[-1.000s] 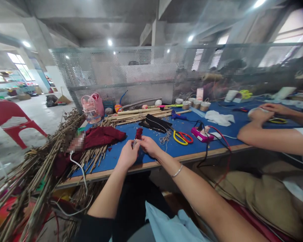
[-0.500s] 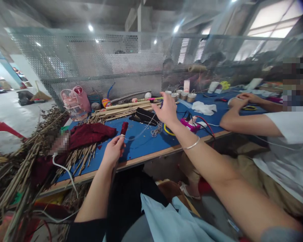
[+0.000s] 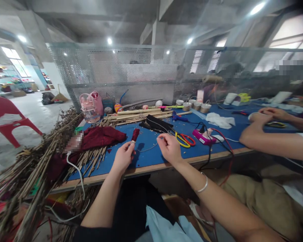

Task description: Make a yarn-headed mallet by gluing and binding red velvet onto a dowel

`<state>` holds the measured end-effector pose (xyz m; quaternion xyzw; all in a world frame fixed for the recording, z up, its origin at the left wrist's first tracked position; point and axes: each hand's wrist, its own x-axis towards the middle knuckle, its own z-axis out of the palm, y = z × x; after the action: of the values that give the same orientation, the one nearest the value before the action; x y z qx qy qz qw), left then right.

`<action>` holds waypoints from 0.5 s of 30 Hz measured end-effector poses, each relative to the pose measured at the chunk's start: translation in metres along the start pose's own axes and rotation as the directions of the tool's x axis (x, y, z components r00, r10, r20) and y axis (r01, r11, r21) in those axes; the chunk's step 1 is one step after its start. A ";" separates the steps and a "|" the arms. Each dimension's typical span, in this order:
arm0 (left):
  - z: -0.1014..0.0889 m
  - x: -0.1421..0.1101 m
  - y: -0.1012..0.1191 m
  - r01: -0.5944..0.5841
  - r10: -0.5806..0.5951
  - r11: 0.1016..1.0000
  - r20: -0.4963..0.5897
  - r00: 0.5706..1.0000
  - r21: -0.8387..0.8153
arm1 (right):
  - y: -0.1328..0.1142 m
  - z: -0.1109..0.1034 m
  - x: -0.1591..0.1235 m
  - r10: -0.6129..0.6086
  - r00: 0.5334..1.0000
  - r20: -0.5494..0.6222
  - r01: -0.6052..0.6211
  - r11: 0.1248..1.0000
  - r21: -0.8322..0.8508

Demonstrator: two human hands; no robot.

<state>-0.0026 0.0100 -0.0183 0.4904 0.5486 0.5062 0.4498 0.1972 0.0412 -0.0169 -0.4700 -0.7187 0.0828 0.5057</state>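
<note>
My left hand is closed around the lower end of a short stick whose top is wrapped in dark red cloth, held upright with a slight tilt above the blue table. A thin pale string runs from just below the wrapping across to my right hand. That hand is pinched on the string, thumb and fingers together, to the right of the stick. Just beyond my right hand lie scissors with yellow and red handles. A larger dark red cloth is spread left of the stick.
Dry stalks pile over the table's left end. Bamboo sticks, a black cloth and a blue glue gun lie farther back. A magenta power strip with cables sits right. A co-worker's forearm rests at far right.
Both hands were together at the stick. My right hand then swung out to the right and up, fingers spread, and has come back lower, pinching the string. My left hand keeps the stick.
</note>
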 end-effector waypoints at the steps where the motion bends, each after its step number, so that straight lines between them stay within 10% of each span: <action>1: 0.001 0.000 -0.001 -0.012 0.012 1.000 -0.009 1.000 0.017 | -0.002 0.003 0.005 0.055 0.998 -0.004 -0.054 0.993 0.103; 4: 0.004 0.000 -0.003 -0.070 0.077 0.993 -0.069 0.995 0.097 | -0.014 0.028 0.017 0.165 0.948 0.274 -0.285 0.823 0.491; 7: 0.006 -0.001 -0.002 -0.137 0.166 0.972 -0.142 0.976 0.190 | -0.025 0.060 0.026 0.146 0.745 0.651 -0.608 0.549 0.573; 10: 0.006 0.000 0.002 -0.172 0.215 0.954 -0.159 0.964 0.247 | -0.025 0.076 0.035 0.105 0.558 0.823 -0.733 0.528 0.429; 15: 0.004 0.010 0.007 -0.115 0.132 0.973 -0.073 0.989 0.200 | -0.013 0.069 0.045 0.095 0.637 0.765 -0.604 0.678 0.419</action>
<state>0.0010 0.0203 -0.0113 0.5430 0.5829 0.4977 0.3432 0.1321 0.0930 -0.0125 -0.3394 -0.6630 0.5959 0.3002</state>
